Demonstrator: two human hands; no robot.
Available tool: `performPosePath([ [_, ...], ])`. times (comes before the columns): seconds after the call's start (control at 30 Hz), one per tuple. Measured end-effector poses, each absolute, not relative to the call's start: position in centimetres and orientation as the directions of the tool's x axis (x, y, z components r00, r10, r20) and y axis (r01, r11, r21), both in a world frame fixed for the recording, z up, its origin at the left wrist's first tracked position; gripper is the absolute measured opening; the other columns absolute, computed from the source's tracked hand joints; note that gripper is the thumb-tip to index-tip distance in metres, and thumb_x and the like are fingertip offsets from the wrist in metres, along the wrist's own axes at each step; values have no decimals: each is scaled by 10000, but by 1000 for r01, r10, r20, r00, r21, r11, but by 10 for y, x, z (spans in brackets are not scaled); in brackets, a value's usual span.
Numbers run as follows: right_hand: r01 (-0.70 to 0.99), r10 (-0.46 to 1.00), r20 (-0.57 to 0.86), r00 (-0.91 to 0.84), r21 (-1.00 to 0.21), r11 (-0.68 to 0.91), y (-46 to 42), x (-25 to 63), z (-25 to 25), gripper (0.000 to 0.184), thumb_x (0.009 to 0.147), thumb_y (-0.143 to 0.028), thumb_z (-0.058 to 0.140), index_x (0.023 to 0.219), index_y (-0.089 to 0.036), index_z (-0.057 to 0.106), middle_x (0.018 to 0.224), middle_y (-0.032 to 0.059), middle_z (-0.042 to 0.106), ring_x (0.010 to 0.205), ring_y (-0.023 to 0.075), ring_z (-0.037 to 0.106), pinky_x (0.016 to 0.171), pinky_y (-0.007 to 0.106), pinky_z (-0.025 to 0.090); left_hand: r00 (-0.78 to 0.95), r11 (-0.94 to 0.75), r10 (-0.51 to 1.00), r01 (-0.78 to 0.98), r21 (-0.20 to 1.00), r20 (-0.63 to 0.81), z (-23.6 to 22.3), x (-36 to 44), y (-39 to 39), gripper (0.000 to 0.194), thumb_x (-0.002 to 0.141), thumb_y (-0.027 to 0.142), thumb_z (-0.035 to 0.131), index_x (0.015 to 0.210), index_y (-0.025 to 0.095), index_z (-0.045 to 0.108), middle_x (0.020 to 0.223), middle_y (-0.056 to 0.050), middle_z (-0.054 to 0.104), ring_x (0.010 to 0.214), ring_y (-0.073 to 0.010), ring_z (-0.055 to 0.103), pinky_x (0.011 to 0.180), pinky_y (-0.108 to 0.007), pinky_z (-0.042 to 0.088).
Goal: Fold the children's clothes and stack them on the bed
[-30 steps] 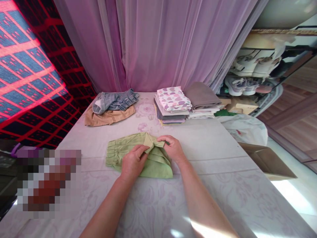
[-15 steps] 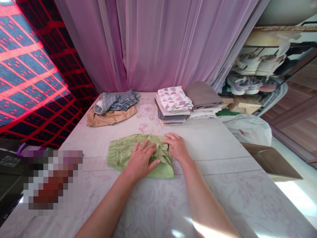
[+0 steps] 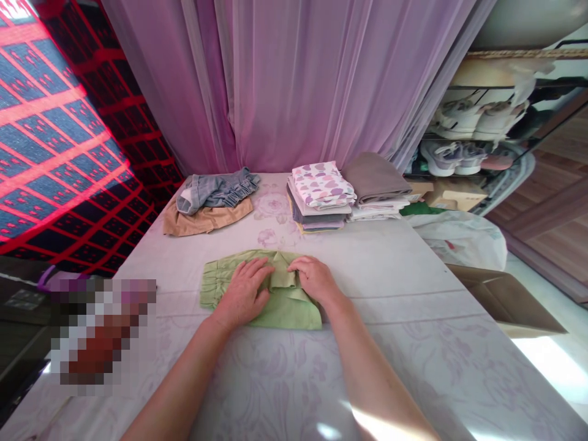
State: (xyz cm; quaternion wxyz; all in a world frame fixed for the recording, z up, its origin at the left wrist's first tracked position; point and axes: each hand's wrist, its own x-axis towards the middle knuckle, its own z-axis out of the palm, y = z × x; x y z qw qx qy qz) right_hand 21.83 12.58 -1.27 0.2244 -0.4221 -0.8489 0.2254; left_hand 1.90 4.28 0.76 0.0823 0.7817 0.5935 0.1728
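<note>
From where I stand, the green garment (image 3: 287, 312) lies in the middle of the bench (image 3: 399, 352), on its pale flowered cover, with its gathered waistband (image 3: 210, 285) toward the person's left. The left hand (image 3: 245, 291) rests on top of it, palm down, its fingers loosely spread and the thumb held apart, touching the fabric without gripping it. The right hand (image 3: 316, 280) is at the other end, fingers bent in close beside a small raised fold near the middle; whether they actually pinch the cloth, I can't tell. Behind, on the far left of the bench, blue denim (image 3: 218, 190) with an elastic waist lies rumpled over a tan garment (image 3: 209, 220). Farther right sits a neat stack of folded things, topped by a white cloth with purple and pink hearts (image 3: 324, 184); just beside it, a grey-brown folded cloth (image 3: 376, 177) lies over white ones. A purple curtain (image 3: 285, 86) hangs along the back, and off to the right are shoes (image 3: 459, 156) on a rack and an open cardboard box (image 3: 500, 297) below the bench's edge.
</note>
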Motion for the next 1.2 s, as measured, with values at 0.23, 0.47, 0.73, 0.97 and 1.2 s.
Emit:
performPosePath([
  [0.23, 658, 824, 117, -554, -546, 519, 124, 221, -4, 470, 758, -10, 424, 1023, -249, 730, 1078, 17, 698, 1029, 168, 597, 935, 276, 437, 326, -351, 933, 916, 193, 152, 14, 9, 66, 453, 819, 90, 470, 1200, 275, 631, 1200, -63, 641, 1118, -250, 557, 1004, -456, 413],
  [0.47, 687, 831, 92, -548, -518, 510, 125, 230, 1, 397, 798, -61, 467, 1026, -252, 731, 1108, 16, 674, 1041, 157, 575, 931, 257, 430, 343, -373, 923, 909, 185, 173, 13, 33, 75, 380, 838, 129, 517, 1150, 282, 671, 1031, -59, 658, 970, -229, 576, 903, -402, 457],
  [0.73, 663, 830, 58, -555, -573, 483, 128, 235, 3, 403, 775, -56, 457, 995, -238, 742, 1086, 22, 685, 1029, 159, 586, 933, 263, 432, 457, -479, 875, 864, 156, 160, 30, 34, 88, 199, 855, 212, 554, 995, 260, 687, 1396, -46, 491, 1318, -280, 384, 1084, -484, 311],
  [0.97, 322, 923, -85, -377, -946, 44, 132, 251, 7, 357, 915, -305, 376, 1107, -214, 662, 991, 40, 725, 900, 161, 659, 804, 289, 502, 501, -496, 865, 849, 180, 20, 39, 46, 124, 252, 938, 360, 425, 929, 204, 623, 844, -46, 682, 881, -208, 620, 907, -369, 420],
  [1.2, 542, 983, -95, -158, -840, 6, 133, 238, 5, 323, 864, -436, 521, 1043, -194, 638, 765, 13, 696, 722, 159, 623, 644, 237, 426, 429, -403, 899, 889, 216, -87, 33, 62, 149, 302, 913, 436, 438, 1032, 238, 632, 900, -30, 713, 864, -204, 646, 735, -279, 431],
])
